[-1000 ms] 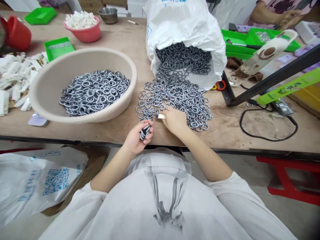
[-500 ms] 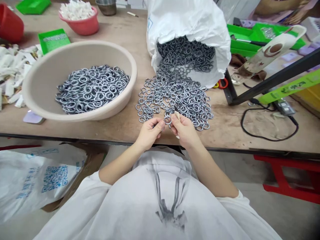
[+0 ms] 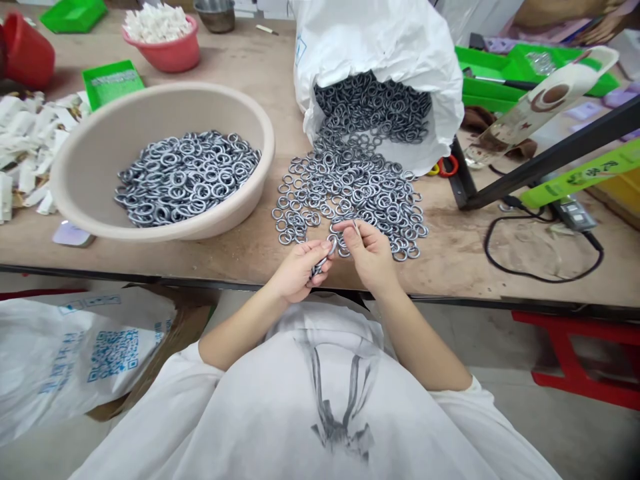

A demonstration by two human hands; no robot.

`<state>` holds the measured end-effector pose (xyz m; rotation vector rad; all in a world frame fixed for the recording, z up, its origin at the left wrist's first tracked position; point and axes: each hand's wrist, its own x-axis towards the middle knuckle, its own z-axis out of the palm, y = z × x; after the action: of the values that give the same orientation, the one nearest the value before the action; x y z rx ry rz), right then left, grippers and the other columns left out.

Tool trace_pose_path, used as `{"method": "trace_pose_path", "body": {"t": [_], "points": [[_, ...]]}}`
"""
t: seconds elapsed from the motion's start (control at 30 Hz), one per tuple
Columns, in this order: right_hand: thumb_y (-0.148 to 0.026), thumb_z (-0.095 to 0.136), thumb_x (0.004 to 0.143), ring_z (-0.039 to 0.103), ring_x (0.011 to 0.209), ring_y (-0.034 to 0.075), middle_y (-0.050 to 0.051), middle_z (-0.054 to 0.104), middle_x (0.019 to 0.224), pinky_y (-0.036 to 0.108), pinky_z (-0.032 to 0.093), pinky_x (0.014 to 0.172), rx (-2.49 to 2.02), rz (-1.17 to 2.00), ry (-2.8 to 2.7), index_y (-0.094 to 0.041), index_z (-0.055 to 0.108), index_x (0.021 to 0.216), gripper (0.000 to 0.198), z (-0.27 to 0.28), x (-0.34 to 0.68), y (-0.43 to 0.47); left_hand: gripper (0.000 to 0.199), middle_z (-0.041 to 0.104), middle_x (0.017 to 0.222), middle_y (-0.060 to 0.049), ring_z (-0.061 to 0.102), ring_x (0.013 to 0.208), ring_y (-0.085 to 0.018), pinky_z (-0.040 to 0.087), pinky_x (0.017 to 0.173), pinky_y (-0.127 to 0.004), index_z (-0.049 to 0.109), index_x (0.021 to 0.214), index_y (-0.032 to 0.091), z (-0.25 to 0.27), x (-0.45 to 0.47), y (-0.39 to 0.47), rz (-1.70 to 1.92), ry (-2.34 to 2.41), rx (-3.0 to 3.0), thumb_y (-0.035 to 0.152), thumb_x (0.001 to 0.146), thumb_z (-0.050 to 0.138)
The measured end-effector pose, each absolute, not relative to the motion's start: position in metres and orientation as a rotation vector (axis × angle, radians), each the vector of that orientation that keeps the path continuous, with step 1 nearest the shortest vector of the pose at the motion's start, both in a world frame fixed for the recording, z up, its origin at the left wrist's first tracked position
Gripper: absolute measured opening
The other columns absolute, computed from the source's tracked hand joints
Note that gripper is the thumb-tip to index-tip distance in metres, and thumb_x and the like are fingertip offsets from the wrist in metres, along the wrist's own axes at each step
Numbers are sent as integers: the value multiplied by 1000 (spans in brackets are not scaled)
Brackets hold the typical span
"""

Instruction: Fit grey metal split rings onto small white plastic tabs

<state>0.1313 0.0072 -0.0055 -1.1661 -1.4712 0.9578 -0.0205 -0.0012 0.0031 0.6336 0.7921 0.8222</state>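
Observation:
Several grey metal rings [image 3: 319,268] are in my left hand [image 3: 299,270], one of them pinched upright at the thumb and fingertips. Just to the right, my right hand [image 3: 373,257] is closed around a thin pale tool [image 3: 357,229], mostly hidden by the fingers, so its kind is unclear. Its index finger points towards the held rings. Beyond both hands, a loose pile of grey rings [image 3: 360,183] spreads over the table, running out of the mouth of a white sack [image 3: 375,40] lying on its side.
Left of the pile stands a wide beige basin [image 3: 80,180] with many rings inside. White pieces [image 3: 30,147], a green tray [image 3: 113,83] and a pink bowl [image 3: 173,57] lie further left. To the right are a black metal bar [image 3: 545,157], a cable [image 3: 540,273] and a clear bottle [image 3: 530,113].
My left hand has turned, bringing the rings in its fingers into view. My right hand has drawn slightly away from the ring, and its tool has turned so less of it shows.

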Motion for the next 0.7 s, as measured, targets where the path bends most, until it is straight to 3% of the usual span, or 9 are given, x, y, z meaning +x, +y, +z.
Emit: {"method": "trace_pose_path", "body": {"t": [0.13, 0.27, 0.5, 0.7], "points": [[-54, 52, 93, 52, 68, 14, 1, 58, 73, 27, 37, 64, -1225, 571, -1851, -18, 62, 82, 38, -1, 138, -2, 37, 45, 54, 8, 31, 35, 0, 14, 33, -13, 52, 75, 16, 3, -23, -1, 840, 779, 569, 44, 70, 76], [-49, 46, 97, 51, 66, 14, 2, 56, 69, 26, 34, 62, -1275, 403, -2041, -19, 62, 76, 40, 4, 137, -13, 34, 45, 54, 8, 34, 34, -1, 15, 33, -12, 51, 76, 17, 3, -23, -2, 853, 798, 538, 41, 72, 75], [-48, 48, 96, 51, 65, 13, 0, 57, 67, 26, 33, 61, -1298, 540, -1999, -19, 60, 72, 39, -2, 135, -6, 33, 44, 51, 8, 31, 35, -1, 16, 33, -13, 51, 70, 17, 5, -23, -2, 828, 811, 566, 40, 71, 74], [-59, 48, 93, 32, 52, 10, -5, 33, 54, 27, 25, 52, -1446, 651, -1504, -21, 40, 61, 51, -13, 162, 20, 36, 50, 54, 4, 37, 40, -4, 23, 36, -15, 55, 69, 16, 13, -35, -20, 682, 829, 850, 47, 74, 72]]}}
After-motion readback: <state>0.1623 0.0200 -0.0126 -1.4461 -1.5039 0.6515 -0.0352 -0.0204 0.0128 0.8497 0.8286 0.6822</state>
